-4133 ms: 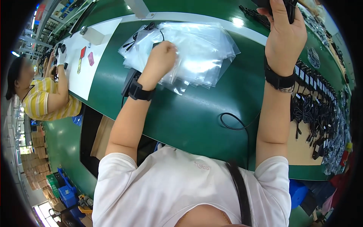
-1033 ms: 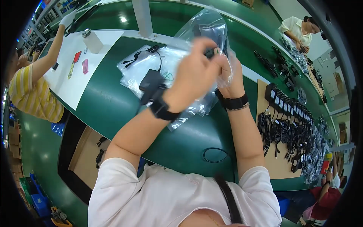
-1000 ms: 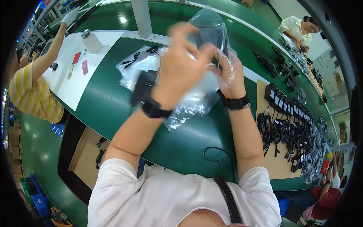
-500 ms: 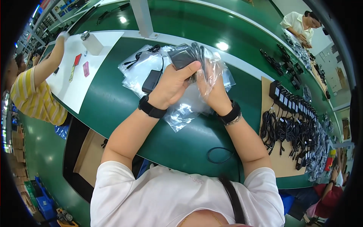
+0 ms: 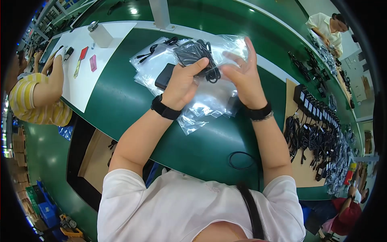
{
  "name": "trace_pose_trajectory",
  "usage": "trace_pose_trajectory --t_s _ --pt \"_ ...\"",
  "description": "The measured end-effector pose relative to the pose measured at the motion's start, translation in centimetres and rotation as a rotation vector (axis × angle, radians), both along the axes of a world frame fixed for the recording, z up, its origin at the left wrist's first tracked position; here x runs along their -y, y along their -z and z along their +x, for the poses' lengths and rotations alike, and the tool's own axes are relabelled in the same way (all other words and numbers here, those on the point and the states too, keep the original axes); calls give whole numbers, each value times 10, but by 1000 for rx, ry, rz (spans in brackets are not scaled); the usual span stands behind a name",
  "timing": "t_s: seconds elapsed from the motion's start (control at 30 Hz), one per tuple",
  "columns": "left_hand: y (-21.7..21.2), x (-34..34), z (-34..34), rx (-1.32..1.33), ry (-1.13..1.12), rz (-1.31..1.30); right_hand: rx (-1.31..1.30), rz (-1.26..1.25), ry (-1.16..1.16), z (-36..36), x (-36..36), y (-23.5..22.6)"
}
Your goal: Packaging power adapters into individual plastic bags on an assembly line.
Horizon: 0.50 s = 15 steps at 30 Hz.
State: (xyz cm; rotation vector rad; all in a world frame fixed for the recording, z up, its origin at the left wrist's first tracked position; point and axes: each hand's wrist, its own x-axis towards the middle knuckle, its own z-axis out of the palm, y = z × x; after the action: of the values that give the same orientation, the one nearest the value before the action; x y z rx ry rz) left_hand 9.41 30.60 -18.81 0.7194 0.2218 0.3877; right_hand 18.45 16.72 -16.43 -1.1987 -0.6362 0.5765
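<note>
My left hand (image 5: 183, 82) is closed on a coiled black cable bundle (image 5: 195, 52), with the thumb pressed across the loops. To its right, my right hand (image 5: 246, 80) has its fingers spread apart. A clear plastic bag (image 5: 231, 44) lies against those fingers, and some of them show hazily through the film; whether they are in or behind it I cannot tell. Below both hands, several flat clear bags (image 5: 197, 117) are piled on the green table. A black power adapter (image 5: 163, 76) rests on the pile beside my left wrist, its thin cable (image 5: 151, 52) farther back.
Rows of black adapters (image 5: 314, 107) with coiled cables cover a brown cardboard sheet (image 5: 308, 169) at right. A loose black cable loop (image 5: 242, 160) lies near the front edge. A metal post (image 5: 160, 16) stands behind; a bottle (image 5: 100, 36) is at left. Co-workers sit around.
My right hand has moved right and spread its fingers, away from the bundle. The bundle in my left hand has turned, showing its coiled cable. The bag has shifted back.
</note>
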Motion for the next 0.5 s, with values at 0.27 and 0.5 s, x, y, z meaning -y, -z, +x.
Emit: trace_pose_trajectory --t_s 0.27,0.5 --pt "-2 -5 0 74 11 -77 -136 337 186 38 10 -2" --pt "2 9 -3 117 -51 87 -257 186 -367 3 1 17"
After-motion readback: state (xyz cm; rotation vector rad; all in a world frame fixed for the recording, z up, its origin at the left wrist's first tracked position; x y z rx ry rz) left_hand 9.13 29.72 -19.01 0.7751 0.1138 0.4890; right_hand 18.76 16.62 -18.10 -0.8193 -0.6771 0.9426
